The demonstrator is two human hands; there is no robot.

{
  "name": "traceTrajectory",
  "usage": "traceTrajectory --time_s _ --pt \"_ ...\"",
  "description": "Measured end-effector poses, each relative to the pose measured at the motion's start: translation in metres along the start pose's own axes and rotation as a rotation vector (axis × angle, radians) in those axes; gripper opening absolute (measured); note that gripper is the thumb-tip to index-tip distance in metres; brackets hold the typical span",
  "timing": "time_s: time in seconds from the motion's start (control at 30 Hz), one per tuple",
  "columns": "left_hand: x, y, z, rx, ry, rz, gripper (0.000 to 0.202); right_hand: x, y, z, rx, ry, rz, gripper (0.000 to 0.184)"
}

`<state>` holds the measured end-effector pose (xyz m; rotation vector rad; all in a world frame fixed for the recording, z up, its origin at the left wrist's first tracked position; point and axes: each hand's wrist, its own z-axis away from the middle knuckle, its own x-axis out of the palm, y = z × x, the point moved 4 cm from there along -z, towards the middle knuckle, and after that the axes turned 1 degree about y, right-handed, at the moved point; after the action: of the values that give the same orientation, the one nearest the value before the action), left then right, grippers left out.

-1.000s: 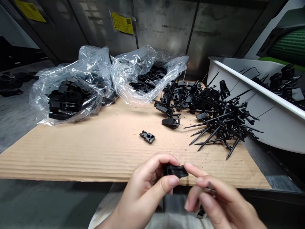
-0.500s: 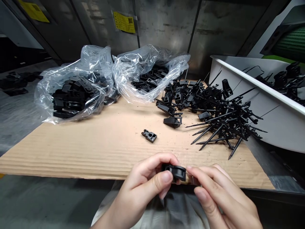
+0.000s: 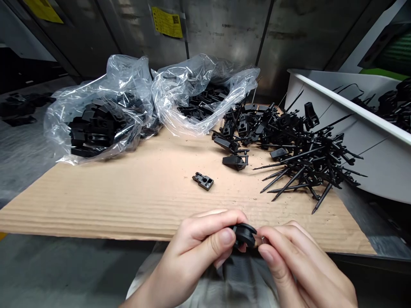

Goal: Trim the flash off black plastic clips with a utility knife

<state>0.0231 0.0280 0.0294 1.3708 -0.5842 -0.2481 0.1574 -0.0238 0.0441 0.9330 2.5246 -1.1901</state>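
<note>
My left hand (image 3: pixel 199 248) pinches a small black plastic part (image 3: pixel 244 233) between thumb and fingers, just in front of the near edge of a cardboard sheet (image 3: pixel 128 192). My right hand (image 3: pixel 298 265) meets it from the right, its fingertips closed against the same part's right end. A single loose black clip (image 3: pixel 203 180) lies on the cardboard beyond my hands. Further back right sits a pile of black spiked plastic pieces (image 3: pixel 289 145).
Two clear plastic bags of black parts stand at the back, one on the left (image 3: pixel 96 115) and one in the middle (image 3: pixel 199 94). A white bin (image 3: pixel 359 124) holding more black pieces is at the right. A metal wall with yellow labels (image 3: pixel 167 21) rises behind.
Both hands have closed in tighter on the black part and shifted slightly right and down; the part has been turned between the fingers. The view has tilted a little.
</note>
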Motion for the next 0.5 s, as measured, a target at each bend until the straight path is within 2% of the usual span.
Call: traceTrajectory --time_s 0.13,0.23,0.33,0.5 --pt "0.0014 0.001 0.0004 0.033 -0.023 -0.018 0.027 0.0013 -0.001 0.0024 -0.017 0.112 0.025 0.02" --pt "0.0008 -0.001 0.003 0.045 -0.014 -0.044 0.028 -0.0009 0.0015 0.0028 -0.002 0.126 0.051 0.022" --pt "-0.0023 -0.0044 0.0045 0.04 0.012 -0.034 0.027 -0.0024 0.0057 0.0028 0.075 0.037 -0.036 0.021" --pt "-0.0039 -0.0084 0.0045 0.073 -0.063 -0.032 0.025 -0.0014 0.004 0.0044 0.158 -0.093 -0.201 0.02"
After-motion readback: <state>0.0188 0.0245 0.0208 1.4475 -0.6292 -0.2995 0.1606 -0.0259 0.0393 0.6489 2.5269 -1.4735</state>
